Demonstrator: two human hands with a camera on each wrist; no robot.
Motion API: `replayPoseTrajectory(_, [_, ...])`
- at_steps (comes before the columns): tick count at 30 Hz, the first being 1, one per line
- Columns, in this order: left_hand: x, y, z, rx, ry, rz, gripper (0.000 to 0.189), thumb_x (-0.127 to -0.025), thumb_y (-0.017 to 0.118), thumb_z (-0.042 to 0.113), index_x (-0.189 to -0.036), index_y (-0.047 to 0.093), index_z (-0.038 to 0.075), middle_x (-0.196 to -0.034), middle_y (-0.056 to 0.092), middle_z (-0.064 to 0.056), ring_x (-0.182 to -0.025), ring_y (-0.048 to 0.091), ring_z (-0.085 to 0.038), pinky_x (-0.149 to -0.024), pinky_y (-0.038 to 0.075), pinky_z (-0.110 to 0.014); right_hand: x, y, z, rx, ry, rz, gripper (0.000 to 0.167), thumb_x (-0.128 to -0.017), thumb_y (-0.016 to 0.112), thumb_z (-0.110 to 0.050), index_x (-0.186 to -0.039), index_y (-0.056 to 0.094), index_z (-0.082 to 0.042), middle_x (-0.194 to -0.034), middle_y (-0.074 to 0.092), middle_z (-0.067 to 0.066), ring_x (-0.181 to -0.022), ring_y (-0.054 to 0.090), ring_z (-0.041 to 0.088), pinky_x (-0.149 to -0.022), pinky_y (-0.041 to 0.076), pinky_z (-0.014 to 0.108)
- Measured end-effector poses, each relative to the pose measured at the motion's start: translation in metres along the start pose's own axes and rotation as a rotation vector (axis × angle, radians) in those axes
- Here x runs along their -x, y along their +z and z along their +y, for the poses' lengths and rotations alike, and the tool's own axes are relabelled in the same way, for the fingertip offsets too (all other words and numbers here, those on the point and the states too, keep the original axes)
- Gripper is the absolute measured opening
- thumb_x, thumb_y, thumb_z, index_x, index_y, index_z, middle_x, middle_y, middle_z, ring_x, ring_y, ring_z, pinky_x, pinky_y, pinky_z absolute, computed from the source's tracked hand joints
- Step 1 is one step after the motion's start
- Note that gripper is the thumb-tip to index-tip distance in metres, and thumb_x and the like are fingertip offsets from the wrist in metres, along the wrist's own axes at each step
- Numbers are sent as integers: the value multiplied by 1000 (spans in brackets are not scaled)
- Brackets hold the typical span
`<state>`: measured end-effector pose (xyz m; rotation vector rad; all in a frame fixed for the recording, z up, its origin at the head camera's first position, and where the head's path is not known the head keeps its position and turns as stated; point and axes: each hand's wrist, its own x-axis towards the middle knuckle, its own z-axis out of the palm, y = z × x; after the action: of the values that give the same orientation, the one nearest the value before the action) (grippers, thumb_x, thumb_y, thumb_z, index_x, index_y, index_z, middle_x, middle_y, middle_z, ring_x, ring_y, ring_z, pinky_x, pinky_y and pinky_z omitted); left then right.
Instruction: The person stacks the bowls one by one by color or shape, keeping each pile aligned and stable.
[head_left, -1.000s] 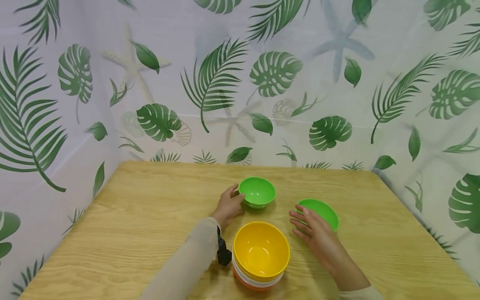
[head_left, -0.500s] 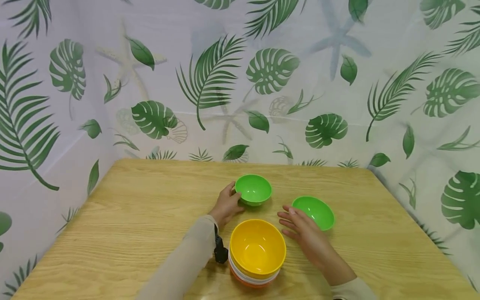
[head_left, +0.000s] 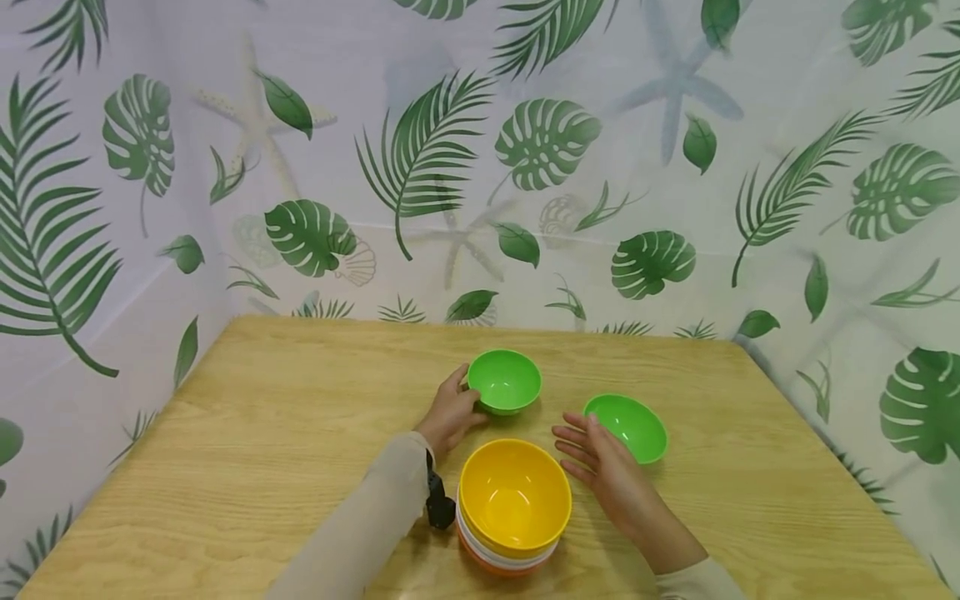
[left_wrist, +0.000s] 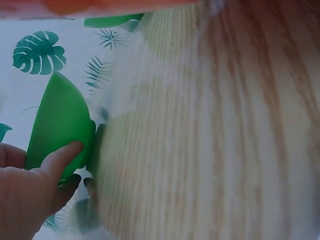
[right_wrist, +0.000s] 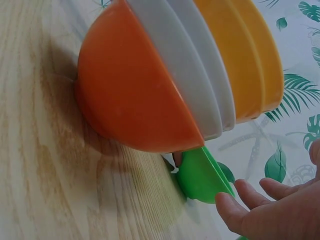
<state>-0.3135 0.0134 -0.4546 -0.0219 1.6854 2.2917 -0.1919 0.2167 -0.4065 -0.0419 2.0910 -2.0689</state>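
Note:
My left hand [head_left: 452, 414] grips the near left side of a green bowl [head_left: 504, 382] at the back middle of the table. In the left wrist view the thumb presses on the wall of this green bowl [left_wrist: 62, 120], while other fingers reach behind and under it. My right hand [head_left: 600, 462] is held with its fingers spread, just left of and partly in front of a second green bowl [head_left: 636, 431]. It holds nothing. Between my forearms stands a stack of nested bowls: yellow bowls [right_wrist: 240, 55] on top, white bowls [right_wrist: 187, 65] below, an orange bowl [right_wrist: 130, 85] at the bottom.
The wooden table [head_left: 300, 400] runs back to a leaf-patterned sheet [head_left: 450, 167] that hangs behind and along both sides. A black wrist camera [head_left: 440, 502] on my left wrist sits close beside the stack.
The right hand has drifted slightly left, away from the second green bowl. The left hand stays on its bowl, and the stack stands still. The head view has shifted a little.

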Motion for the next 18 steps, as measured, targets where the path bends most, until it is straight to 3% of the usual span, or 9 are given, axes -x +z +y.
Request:
replayPoseTrajectory(10, [6, -4, -1, -15, 9, 17, 67, -92, 38, -8, -153, 16, 6, -148, 28, -28, -130, 41, -42, -98, 43, -54, 0, 2, 4, -10, 8, -7, 62, -105, 20, -46, -147, 26, 0, -149, 32, 25, -139, 30, 38, -112, 30, 46])
replayPoseTrajectory(15, [9, -7, 1, -46, 41, 55, 65, -87, 44, -5, -150, 28, 6, -139, 42, -26, -113, 56, -36, -89, 52, -48, -3, 5, 3, -21, -6, -16, 65, -104, 22, -48, -147, 24, 1, -150, 30, 25, -139, 30, 38, -114, 28, 47])
replayPoseTrajectory(18, [11, -10, 1, -61, 49, 42, 65, -85, 46, -6, -148, 34, 7, -135, 46, -24, -103, 59, -29, -86, 54, -45, -4, 6, 3, -13, -15, -15, 67, -103, 24, -49, -148, 22, 1, -151, 28, 25, -138, 29, 39, -114, 28, 46])
